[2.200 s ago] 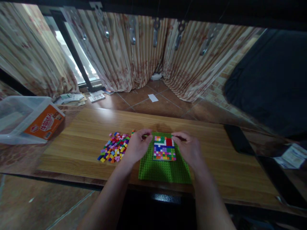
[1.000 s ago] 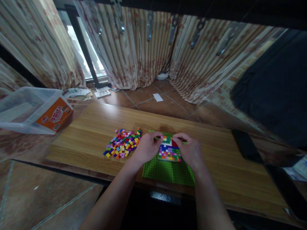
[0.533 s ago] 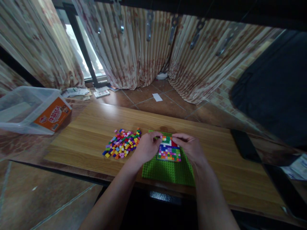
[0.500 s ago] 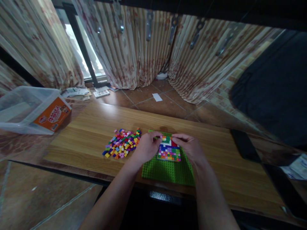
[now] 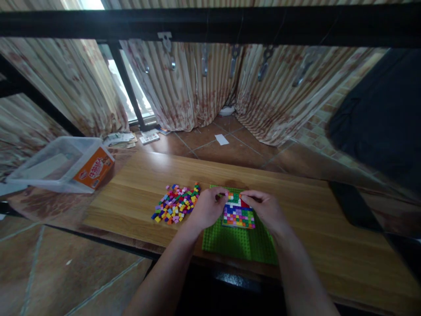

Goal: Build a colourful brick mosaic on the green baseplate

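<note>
A green studded baseplate lies on the wooden board, under both hands. On it sits a block of small multicoloured toy bricks, with white, red and green ones towards its far side. My left hand is at the block's far left corner, thumb and forefinger pinched together. Whatever is between those fingertips is too small to name. At the far right corner, beside red bricks, my right hand is closed in a similar pinch, and its fingertips hide what they hold, if anything.
Left of the baseplate is a loose pile of coloured bricks on the wooden board. A clear plastic tub with an orange label stands further left. A dark flat object lies at the right end. A black bar crosses above.
The view has tilted and shifted, so the whole scene sits lower and further right. Both hands keep their pinches at the far corners of the brick block.
</note>
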The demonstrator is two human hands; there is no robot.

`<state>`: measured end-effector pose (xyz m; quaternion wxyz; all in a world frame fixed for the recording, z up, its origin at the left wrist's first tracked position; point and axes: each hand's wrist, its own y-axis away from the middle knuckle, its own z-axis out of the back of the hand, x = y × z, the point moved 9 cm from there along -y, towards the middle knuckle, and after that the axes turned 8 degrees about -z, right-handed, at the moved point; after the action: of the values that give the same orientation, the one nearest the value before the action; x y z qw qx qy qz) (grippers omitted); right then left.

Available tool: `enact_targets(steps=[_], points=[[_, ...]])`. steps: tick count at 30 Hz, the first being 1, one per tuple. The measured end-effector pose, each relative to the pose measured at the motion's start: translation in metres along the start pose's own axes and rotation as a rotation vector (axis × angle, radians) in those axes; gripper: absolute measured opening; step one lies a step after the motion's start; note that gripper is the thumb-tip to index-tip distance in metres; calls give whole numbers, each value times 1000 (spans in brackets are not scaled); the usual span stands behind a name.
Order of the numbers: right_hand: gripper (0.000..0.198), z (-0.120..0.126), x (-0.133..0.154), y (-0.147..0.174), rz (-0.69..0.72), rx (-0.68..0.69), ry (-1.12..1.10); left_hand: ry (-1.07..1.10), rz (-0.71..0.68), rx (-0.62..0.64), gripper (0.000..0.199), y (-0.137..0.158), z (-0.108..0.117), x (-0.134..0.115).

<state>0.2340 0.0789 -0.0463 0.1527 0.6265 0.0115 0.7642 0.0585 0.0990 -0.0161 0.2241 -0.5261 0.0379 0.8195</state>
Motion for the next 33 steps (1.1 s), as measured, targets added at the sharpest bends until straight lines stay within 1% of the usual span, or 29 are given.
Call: enact_targets(steps=[2,5,7,9,11,14,16,18,22,23,25,26,28,30,31,33], points=[[30,-3,-1,2,12,19,4,-16,5,-33,25,-1,10,4],[34,-3,2,5,22,31,23,-119,61,-169,25,-2,43,15],[35,5,6,6,43,-26,30,-328,141,-281,26,0,70,24],[34,17,11,8,73,-107,42,-543,206,-279,25,-3,84,31],[32,23,15,9,90,-151,61,-706,220,-213,24,-8,86,35],[31,23,16,9,91,-146,71,-833,190,-127,26,-17,77,38],[30,22,16,9,89,-138,61,-867,187,-102,28,-21,71,39],[30,21,16,9,91,-138,46,-891,213,-84,28,-22,67,41],[27,25,19,10,103,-178,32,-889,268,-61,27,-21,69,43],[25,26,21,11,108,-191,27,-861,253,-73,26,-21,70,41],[23,29,24,12,123,-215,6,-734,169,-138,23,-22,73,30],[21,30,26,13,135,-225,-7,-616,116,-191,20,-22,73,24],[18,29,32,16,168,-232,-38,-272,32,-305,12,-19,71,13],[15,25,39,19,213,-209,-74,135,19,-359,13,-13,59,9],[14,21,42,20,238,-186,-87,302,39,-332,16,-11,47,8],[12,12,48,24,284,-128,-103,542,81,-296,21,-5,25,4]])
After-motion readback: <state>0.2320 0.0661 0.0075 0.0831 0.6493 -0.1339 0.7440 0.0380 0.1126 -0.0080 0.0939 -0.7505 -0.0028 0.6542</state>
